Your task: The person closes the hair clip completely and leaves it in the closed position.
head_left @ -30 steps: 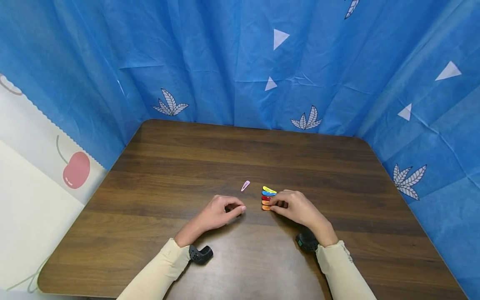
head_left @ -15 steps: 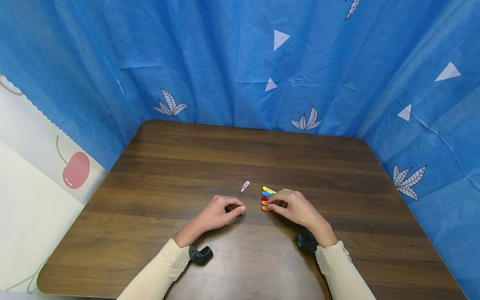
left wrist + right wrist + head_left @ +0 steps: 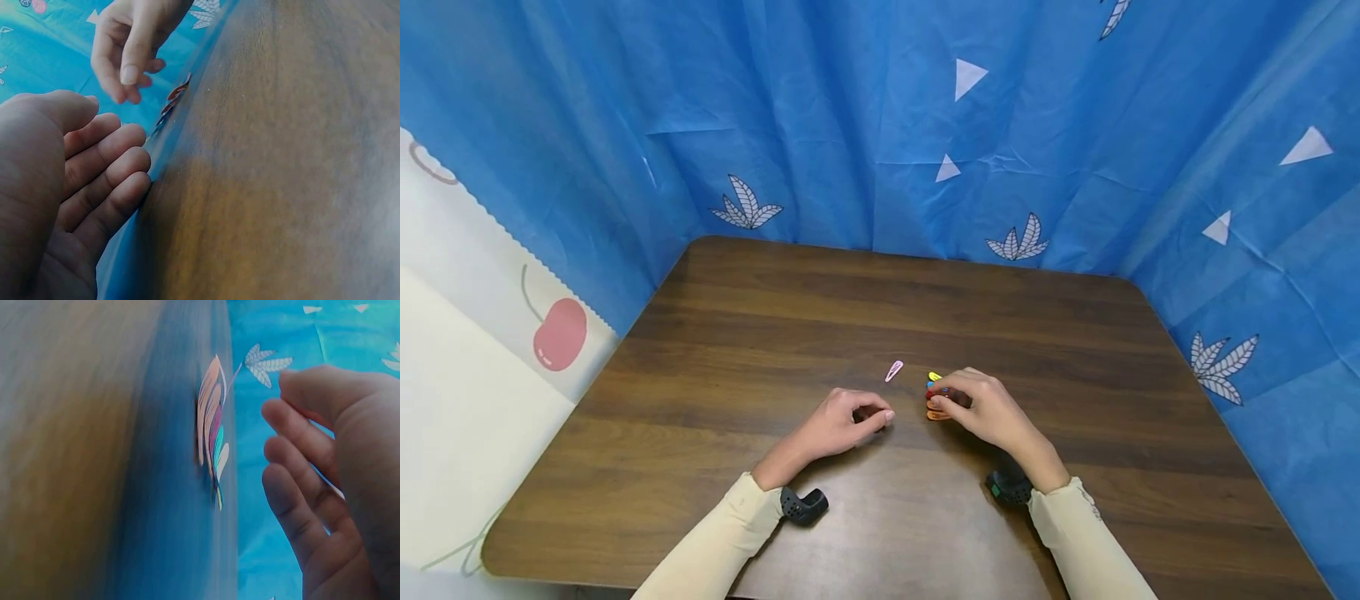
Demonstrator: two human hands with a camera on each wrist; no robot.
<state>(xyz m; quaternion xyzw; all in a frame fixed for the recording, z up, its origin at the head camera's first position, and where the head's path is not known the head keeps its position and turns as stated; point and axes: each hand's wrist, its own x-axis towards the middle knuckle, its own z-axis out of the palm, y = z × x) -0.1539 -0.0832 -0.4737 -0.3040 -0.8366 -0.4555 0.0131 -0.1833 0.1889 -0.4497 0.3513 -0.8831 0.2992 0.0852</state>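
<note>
Several snap hair clips lie in a short column on the table, partly hidden by my right hand. Yellow is the farthest clip, then blue, red and two orange clips nearest me. That hand hovers over them with loosely bent fingers; in the right wrist view a gap shows between its fingers and the clips, and it holds nothing. A pink hair clip lies by itself to the left of the column. My left hand rests on the table nearer me, fingers loosely curled round nothing.
The brown wooden table stretches out on all sides of the hands. A blue curtain with leaf prints hangs along its back and right edges, and a pale cloth with cherry prints hangs at the left.
My right hand has lifted from the orange clips and shifted slightly away from me, covering more of the yellow and blue ones. The left hand stays put; the head view has turned slightly.
</note>
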